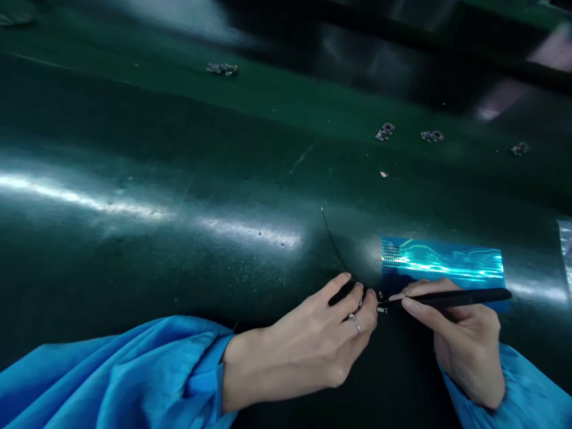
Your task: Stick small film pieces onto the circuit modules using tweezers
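Note:
My left hand (313, 339), wearing a ring, is closed with its fingertips on a small circuit board (382, 302), most of which they hide. A thin black wire (331, 238) runs from under these fingers up and left across the mat, ending in a tiny bright tip. Black tweezers (456, 298) are gripped in my right hand (465, 333) like a pen. Their points reach the visible edge of the board; whether they pinch anything is too small to tell.
A shiny blue sheet (447, 262) with small components lies behind my right hand. Several small circuit boards (385, 131) sit farther back on the green mat (179, 137). A tiny pale scrap (383, 174) lies in front of them. At the right edge is a clear plastic piece (566, 244).

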A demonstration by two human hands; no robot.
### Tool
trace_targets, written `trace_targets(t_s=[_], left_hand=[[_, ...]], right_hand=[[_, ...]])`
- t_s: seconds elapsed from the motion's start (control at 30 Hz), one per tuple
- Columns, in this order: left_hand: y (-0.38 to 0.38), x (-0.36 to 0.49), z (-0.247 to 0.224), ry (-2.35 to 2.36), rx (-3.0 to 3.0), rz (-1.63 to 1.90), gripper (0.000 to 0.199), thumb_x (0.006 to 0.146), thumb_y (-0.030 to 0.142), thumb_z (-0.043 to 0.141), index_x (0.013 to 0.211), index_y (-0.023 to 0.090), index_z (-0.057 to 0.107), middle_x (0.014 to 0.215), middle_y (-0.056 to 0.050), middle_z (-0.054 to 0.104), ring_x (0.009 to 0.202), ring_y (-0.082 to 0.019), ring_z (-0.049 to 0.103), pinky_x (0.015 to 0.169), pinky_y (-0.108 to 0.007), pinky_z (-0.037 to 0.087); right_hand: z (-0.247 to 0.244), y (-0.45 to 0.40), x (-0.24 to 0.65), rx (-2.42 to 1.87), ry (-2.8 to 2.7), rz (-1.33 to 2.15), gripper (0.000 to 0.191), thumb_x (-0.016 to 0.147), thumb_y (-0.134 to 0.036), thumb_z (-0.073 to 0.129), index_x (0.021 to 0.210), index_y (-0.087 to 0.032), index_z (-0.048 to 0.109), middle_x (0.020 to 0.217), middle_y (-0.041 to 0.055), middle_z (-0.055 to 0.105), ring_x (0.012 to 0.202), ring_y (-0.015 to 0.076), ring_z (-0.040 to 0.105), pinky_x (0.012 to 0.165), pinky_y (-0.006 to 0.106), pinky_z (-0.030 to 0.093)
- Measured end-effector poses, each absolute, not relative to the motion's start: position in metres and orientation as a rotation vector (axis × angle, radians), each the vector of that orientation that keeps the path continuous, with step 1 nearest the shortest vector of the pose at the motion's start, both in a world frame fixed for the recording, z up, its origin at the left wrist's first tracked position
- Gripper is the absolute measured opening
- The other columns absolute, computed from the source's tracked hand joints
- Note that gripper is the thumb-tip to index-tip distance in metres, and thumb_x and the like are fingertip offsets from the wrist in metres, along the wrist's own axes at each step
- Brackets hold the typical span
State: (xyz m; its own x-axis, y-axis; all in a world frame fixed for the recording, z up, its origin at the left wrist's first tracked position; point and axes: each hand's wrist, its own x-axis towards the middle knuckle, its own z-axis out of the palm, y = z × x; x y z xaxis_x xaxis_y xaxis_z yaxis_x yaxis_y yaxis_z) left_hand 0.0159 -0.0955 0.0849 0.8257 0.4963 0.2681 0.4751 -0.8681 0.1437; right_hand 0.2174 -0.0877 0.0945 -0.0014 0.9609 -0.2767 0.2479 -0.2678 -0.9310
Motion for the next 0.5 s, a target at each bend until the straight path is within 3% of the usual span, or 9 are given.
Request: trace_targets(t_s=[0.5], left_hand=[[-0.0944, 0.0145, 0.0889, 0.731, 2.976, 0.395, 0.033, 0.087, 0.008, 0.037, 0.115, 0.004, 0.055, 0.114, -0.016, 0.057, 0.108, -0.027, 0.052, 0.095, -0.044, 0.043]], right_hand=[[0.0907, -0.0867, 0.2142, -1.524, -1.389, 1.177, 0.007, 0.070, -0.020, 0.070, 0.073, -0.027, 0.071, 0.074, -0.0014, 0.070, 0.072, 0.0199, 0.064, 0.055, 0.025, 0.052]])
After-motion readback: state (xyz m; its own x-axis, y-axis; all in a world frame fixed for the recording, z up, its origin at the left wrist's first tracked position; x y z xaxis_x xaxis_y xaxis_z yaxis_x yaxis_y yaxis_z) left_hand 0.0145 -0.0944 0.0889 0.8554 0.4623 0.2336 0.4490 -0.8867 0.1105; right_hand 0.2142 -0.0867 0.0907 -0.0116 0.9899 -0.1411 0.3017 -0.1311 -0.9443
